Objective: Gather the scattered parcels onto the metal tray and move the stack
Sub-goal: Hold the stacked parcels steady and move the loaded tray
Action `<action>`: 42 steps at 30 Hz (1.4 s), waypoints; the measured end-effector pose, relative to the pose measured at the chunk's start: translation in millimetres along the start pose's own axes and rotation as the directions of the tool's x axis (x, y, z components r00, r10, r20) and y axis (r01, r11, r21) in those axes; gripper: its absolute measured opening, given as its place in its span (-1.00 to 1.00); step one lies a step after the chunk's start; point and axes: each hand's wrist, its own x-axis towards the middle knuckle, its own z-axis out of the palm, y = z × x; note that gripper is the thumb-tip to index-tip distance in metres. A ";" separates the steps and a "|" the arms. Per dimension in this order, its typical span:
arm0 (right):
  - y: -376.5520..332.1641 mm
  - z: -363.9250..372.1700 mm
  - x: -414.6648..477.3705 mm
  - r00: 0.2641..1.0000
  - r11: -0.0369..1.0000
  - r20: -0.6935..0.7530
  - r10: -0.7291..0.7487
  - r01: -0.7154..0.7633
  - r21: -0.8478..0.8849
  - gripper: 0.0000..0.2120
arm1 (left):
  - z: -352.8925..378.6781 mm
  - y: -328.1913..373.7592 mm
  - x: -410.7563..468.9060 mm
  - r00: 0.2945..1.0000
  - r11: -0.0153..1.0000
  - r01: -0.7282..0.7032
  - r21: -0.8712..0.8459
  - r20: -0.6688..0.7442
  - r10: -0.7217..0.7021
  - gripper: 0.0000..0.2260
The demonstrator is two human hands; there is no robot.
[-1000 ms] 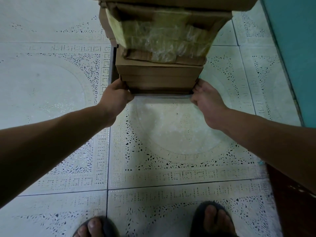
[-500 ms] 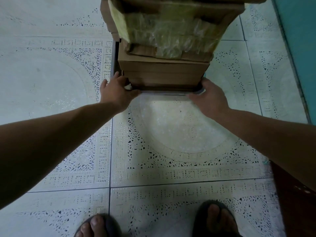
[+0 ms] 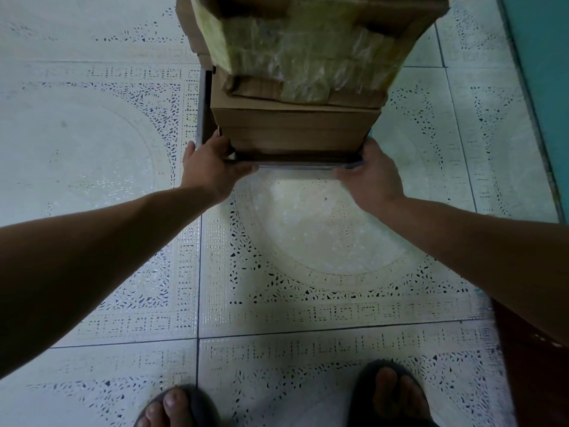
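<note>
A tall stack of brown cardboard parcels [image 3: 295, 127] stands on a metal tray [image 3: 295, 166], whose shiny near rim shows below the lowest box. A parcel wrapped in yellowish tape and plastic [image 3: 308, 53] sits higher in the stack, and the top runs out of frame. My left hand [image 3: 212, 164] grips the tray's near left corner, thumb along the rim. My right hand [image 3: 371, 174] grips the near right corner. The tray's left side [image 3: 203, 112] shows as a dark edge.
Patterned white floor tiles [image 3: 308, 257] lie below the tray. A teal wall [image 3: 542, 72] rises at the right. A dark brown surface [image 3: 529, 374] is at the lower right. My two sandalled feet [image 3: 181, 408] stand at the bottom edge.
Both hands shifted from the lowest box's corners onto the tray's near rim and closed on it. The stack now sits slightly closer and larger in view.
</note>
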 end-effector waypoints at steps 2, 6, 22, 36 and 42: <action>0.5 -0.4 -0.2 1.000 1.000 -0.009 -0.004 0.004 -0.004 -0.57 | -0.7 -1.1 0.2 1.000 1.000 -0.007 -0.016 0.006 0.008 -0.71; 2.0 -2.2 0.1 0.999 0.999 -0.044 -0.028 0.026 -0.032 -0.63 | -2.6 -0.2 0.2 0.999 0.998 0.017 -0.054 0.035 -0.015 -0.71; 4.0 -6.1 -2.4 1.000 1.000 -0.012 0.006 -0.006 0.012 -0.68 | -4.8 4.7 -3.1 0.990 0.990 0.104 -0.092 0.099 -0.095 -0.67; 3.8 -17.1 10.1 0.998 0.985 -0.022 -0.054 0.049 -0.165 -0.78 | -11.1 13.9 0.2 0.997 0.996 0.082 -0.021 -0.005 -0.082 -0.68; 4.9 -18.7 12.5 0.996 0.972 -0.022 -0.088 0.081 -0.221 -0.81 | -12.4 18.0 -1.8 0.998 0.998 0.064 0.030 -0.028 -0.063 -0.70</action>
